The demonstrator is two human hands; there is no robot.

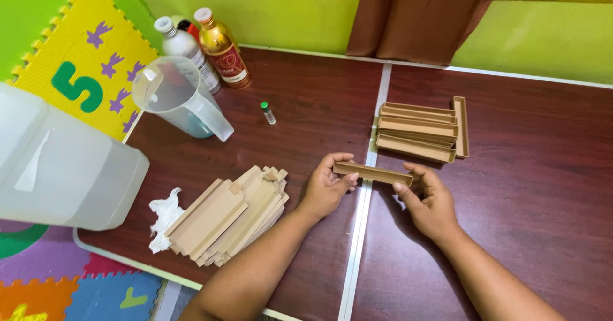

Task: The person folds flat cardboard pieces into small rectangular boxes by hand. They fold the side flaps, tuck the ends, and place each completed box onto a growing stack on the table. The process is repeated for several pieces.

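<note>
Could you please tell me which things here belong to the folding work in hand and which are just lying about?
In use: left hand, right hand, folded box, flat card stack, finished boxes.
Lying about: jug, bottles, vial, tissue, canister.

Matt cardboard box (373,173), glossy wood-grain table (530,168), clear plastic jug (179,99)

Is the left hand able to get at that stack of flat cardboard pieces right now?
Probably yes: the flat stack lies beside the left hand with nothing between, though it holds the folded box.
</note>
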